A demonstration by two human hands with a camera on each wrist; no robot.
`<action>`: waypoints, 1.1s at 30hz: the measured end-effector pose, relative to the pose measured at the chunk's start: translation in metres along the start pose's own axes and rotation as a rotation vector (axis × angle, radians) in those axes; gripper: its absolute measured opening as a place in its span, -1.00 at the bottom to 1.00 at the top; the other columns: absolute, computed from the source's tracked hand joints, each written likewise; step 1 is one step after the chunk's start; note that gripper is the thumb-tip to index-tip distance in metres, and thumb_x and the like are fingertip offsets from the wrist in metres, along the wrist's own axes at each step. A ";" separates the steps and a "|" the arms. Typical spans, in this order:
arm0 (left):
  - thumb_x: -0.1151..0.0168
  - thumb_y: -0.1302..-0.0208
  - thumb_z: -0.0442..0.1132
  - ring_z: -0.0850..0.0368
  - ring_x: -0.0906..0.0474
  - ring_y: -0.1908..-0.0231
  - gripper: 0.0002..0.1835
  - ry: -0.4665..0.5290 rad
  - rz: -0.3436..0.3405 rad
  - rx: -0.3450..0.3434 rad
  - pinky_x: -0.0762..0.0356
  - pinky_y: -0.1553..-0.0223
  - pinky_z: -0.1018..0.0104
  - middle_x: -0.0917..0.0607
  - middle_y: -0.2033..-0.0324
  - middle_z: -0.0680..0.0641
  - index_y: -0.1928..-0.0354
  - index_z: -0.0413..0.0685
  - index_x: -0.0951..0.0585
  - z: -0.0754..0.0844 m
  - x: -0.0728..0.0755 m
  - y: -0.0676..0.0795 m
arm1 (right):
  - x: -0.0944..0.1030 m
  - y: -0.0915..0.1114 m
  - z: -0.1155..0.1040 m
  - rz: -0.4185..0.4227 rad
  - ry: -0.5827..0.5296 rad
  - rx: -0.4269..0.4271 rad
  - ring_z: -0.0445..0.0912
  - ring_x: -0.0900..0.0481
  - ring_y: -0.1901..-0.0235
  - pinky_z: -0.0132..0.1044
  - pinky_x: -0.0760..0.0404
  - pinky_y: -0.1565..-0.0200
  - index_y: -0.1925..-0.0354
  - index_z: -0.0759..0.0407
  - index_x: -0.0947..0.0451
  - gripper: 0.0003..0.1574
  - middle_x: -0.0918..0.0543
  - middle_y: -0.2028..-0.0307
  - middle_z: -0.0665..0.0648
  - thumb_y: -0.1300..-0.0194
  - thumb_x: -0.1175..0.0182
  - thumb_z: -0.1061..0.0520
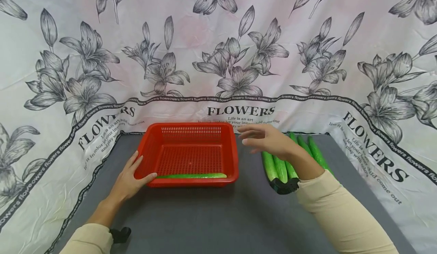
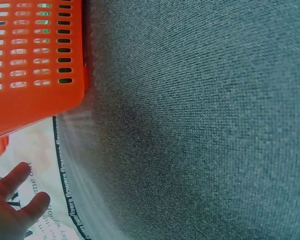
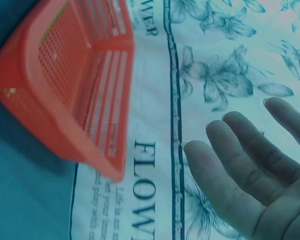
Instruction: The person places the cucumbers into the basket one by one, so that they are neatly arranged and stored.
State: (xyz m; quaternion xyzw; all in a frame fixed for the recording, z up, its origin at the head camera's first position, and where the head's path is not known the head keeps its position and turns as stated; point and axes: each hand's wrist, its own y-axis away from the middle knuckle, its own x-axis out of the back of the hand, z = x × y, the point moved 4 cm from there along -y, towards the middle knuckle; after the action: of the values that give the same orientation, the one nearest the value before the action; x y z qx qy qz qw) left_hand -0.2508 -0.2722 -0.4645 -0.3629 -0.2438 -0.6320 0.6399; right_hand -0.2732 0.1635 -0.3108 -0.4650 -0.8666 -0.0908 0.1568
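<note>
A red plastic basket (image 1: 191, 183) with slotted walls stands on the grey table, left of centre in the head view. One green cucumber (image 1: 201, 176) lies inside it along the near wall. My left hand (image 1: 129, 177) rests on the basket's left side, thumb at the near rim and fingers spread along the outer wall. To the right of the basket, my right hand (image 1: 266, 139) hangs in the air, fingers loosely bent, with nothing in it. The right wrist view shows those fingers (image 3: 250, 165) apart from the basket (image 3: 55, 125).
Several cucumbers (image 1: 280, 169) lie side by side at the right of the table (image 1: 205, 220), partly hidden behind my right forearm. A white cloth (image 1: 239, 112) printed with flowers and lettering hangs behind the table and along its sides.
</note>
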 end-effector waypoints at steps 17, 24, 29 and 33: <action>-0.29 -0.14 0.24 -0.32 -0.05 -0.33 0.02 0.014 0.015 -0.010 -0.14 -0.15 -0.37 0.02 -0.48 -0.14 -0.45 -0.24 -0.16 -0.001 -0.002 0.000 | 0.049 0.049 0.019 0.154 0.061 0.004 0.13 -0.46 -0.13 -0.04 -0.59 0.07 -0.35 0.23 -0.30 -0.35 -0.44 -0.21 0.31 -0.39 -0.19 0.06; -0.30 -0.14 0.23 -0.31 -0.03 -0.35 0.01 0.022 0.023 -0.018 -0.10 -0.17 -0.37 0.02 -0.48 -0.10 -0.45 -0.24 -0.17 -0.002 -0.002 -0.001 | 0.067 0.069 0.028 0.217 0.094 -0.001 0.00 -0.50 -0.09 -0.11 -0.60 0.08 -0.37 0.27 -0.26 -0.33 -0.39 -0.22 0.37 -0.42 -0.15 0.05; -0.30 -0.14 0.24 -0.32 -0.04 -0.34 0.01 0.022 0.012 -0.011 -0.11 -0.16 -0.37 0.03 -0.48 -0.10 -0.46 -0.22 -0.15 0.000 -0.001 -0.001 | 0.080 0.081 0.037 0.260 0.113 0.003 -0.17 -0.53 -0.02 -0.10 -0.61 0.09 -0.38 0.24 -0.24 -0.34 -0.37 -0.23 0.40 -0.43 -0.13 0.04; -0.29 -0.14 0.24 -0.32 -0.04 -0.34 0.02 0.026 0.007 -0.001 -0.12 -0.15 -0.38 0.03 -0.48 -0.11 -0.47 -0.20 -0.14 0.000 -0.002 0.000 | 0.092 0.088 0.042 0.288 0.144 0.013 -0.23 -0.54 0.01 -0.10 -0.61 0.09 -0.39 0.23 -0.24 -0.36 -0.41 -0.19 0.31 -0.45 -0.10 0.06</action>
State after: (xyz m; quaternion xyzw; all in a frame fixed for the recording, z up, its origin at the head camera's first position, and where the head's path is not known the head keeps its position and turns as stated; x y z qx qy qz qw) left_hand -0.2511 -0.2714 -0.4659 -0.3558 -0.2337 -0.6346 0.6451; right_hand -0.2554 0.2968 -0.3164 -0.5759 -0.7780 -0.0948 0.2328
